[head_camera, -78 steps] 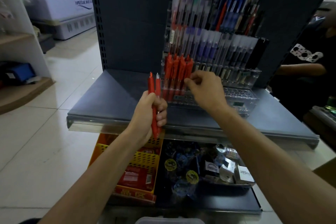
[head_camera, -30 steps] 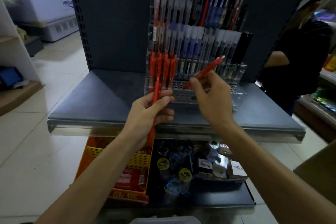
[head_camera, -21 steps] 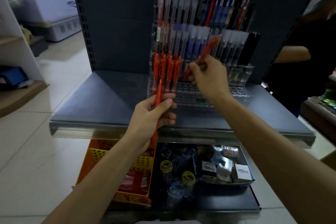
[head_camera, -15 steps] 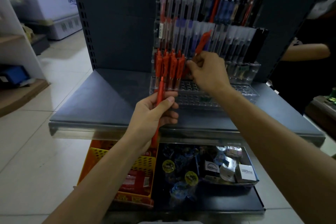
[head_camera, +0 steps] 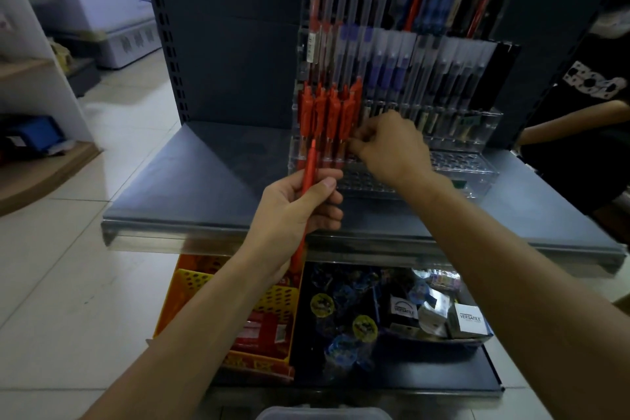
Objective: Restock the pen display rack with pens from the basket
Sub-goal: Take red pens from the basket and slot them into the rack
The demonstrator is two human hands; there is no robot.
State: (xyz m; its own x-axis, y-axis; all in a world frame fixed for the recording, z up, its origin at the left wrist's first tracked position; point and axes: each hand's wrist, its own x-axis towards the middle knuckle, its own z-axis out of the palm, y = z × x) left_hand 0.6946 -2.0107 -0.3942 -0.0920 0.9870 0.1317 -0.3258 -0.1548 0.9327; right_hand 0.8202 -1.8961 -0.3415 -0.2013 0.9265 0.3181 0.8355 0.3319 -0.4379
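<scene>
A clear tiered pen rack [head_camera: 474,167] stands on a grey metal shelf [head_camera: 204,187]. Its low left slots hold a tight row of red pens [head_camera: 329,112]; higher tiers carry purple, blue, black and clear pens. My left hand [head_camera: 300,204] grips one red pen [head_camera: 308,174] upright in front of the rack. My right hand [head_camera: 388,147] pinches the rightmost red pen [head_camera: 354,102], which stands in a slot at the end of the red row. The rim of a pale container [head_camera: 320,414] shows at the bottom edge.
Below the shelf sit an orange and yellow perforated crate [head_camera: 204,283] with red packs and a dark bin of small boxes [head_camera: 470,317]. A person in a black shirt [head_camera: 586,89] stands at the right. A white freezer [head_camera: 102,0] and wooden shelves are at the left.
My right hand took one red pen from my left hand, swung it over the rack and lowered it upright into the slot beside the red row. My left hand now has one pen.
</scene>
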